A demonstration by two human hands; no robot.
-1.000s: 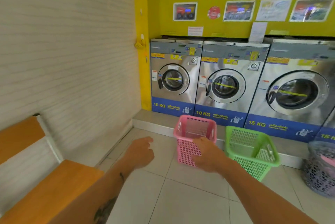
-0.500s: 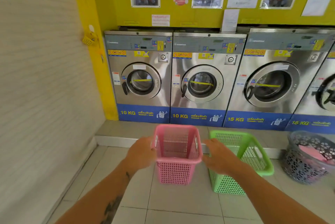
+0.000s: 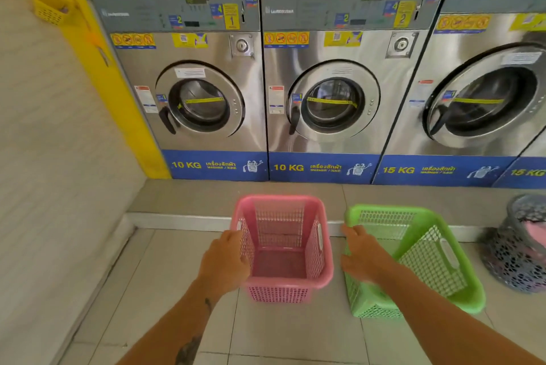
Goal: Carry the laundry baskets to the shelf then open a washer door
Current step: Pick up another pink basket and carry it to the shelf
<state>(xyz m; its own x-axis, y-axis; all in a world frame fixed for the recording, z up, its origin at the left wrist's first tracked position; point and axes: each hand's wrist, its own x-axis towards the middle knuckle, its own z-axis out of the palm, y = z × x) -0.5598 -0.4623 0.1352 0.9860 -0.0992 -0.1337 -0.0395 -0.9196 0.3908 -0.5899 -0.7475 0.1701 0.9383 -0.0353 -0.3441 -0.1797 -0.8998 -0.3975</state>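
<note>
Three washers fill the upper part of the frame in a row, and every round door on them is shut: the washer marked 1 (image 3: 189, 81) at upper left, the washer marked 2 (image 3: 334, 81) at upper centre, and a larger 15 KG washer (image 3: 478, 93) cut off at the upper right edge. No shelf shows anywhere in the frame, so neither half of the task looks done.

Below the machines a low grey step (image 3: 183, 202) runs across the middle of the frame, and pale floor tiles (image 3: 295, 332) cover the bottom. Both laundry baskets are on those tiles in the lower centre, just in front of the step. The green basket (image 3: 428, 264) sits at lower right, tipped toward the right with its open mouth angled up and left. The pink basket (image 3: 283, 246) stands upright just to its left, empty, the two close but apart. A dark perforated basket (image 3: 520, 249) with something pink inside sits at the right edge and seems no part of the job.

The left hand (image 3: 226, 261) is against the left wall of the pink basket near its rim, fingers curled at the side slot; whether it has closed fully I cannot tell. The right hand (image 3: 362, 255) lies on the near left rim of the green basket, fingers curved over it, seemingly gripping. By my reading, the pickup is just starting; lifting, carrying both to the shelf and opening a door all remain.
</note>
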